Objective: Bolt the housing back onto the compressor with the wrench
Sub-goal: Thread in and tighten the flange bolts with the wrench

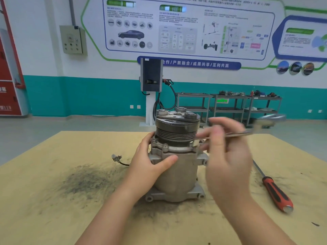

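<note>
Right hand [228, 152], nearest and blurred, grips wrench [247, 132], head at a flange bolt [195, 145]. Left hand [154, 160] clasps the compressor [177, 174], upright mid-desk [53, 200]. Risk: wrench slips off the bolt, rounding it or tipping the unit toward the screwdriver [276, 193].

A single head-worn wide-angle view looks forward and slightly down, close over the table [53, 200] and compressor [177, 167], with the far wall [44, 11] beyond.
</note>
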